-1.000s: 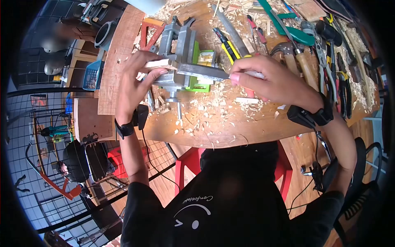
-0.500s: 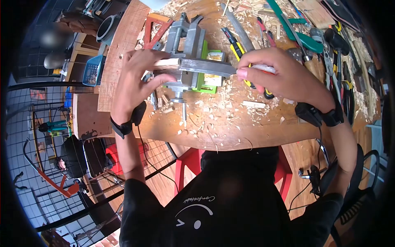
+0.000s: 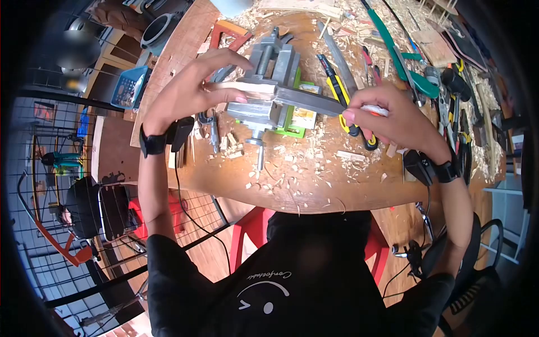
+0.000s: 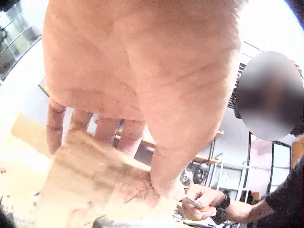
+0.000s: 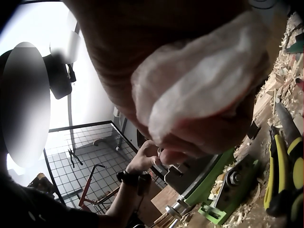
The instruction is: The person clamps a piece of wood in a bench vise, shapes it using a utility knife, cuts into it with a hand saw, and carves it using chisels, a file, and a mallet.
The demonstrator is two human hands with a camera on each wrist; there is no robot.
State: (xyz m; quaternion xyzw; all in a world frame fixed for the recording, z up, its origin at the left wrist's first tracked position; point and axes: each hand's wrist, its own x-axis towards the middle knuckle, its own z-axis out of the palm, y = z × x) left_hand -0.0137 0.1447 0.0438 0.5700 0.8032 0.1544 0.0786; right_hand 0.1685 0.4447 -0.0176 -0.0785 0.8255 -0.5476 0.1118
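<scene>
In the head view, the left hand [image 3: 188, 84] holds a pale wooden piece [image 3: 255, 88] over a grey metal vise [image 3: 289, 64], thumb in front, index finger lifted and arched. The left wrist view shows the wood [image 4: 90, 180] between the thumb and the other fingers. A flat dark metal tool [image 3: 311, 101] meets the wood's right end. Its other end is pinched by the right hand [image 3: 390, 115], which has something white and orange [image 3: 374, 109] in its palm. That white, crumpled-looking thing [image 5: 204, 76] fills much of the right wrist view.
Wood shavings [image 3: 303, 177] litter the bench. Yellow-black pliers [image 3: 339, 92] lie behind the tool, beside a green-handled tool [image 3: 387, 36]. A red triangular frame [image 3: 230, 32] is behind the vise, and more hand tools, including a black mallet [image 3: 456, 83], crowd the right side.
The vise, wood, tool and right hand appear farther right in the head view, as the view itself has shifted. The left hand's index finger has risen and spread away from the thumb.
</scene>
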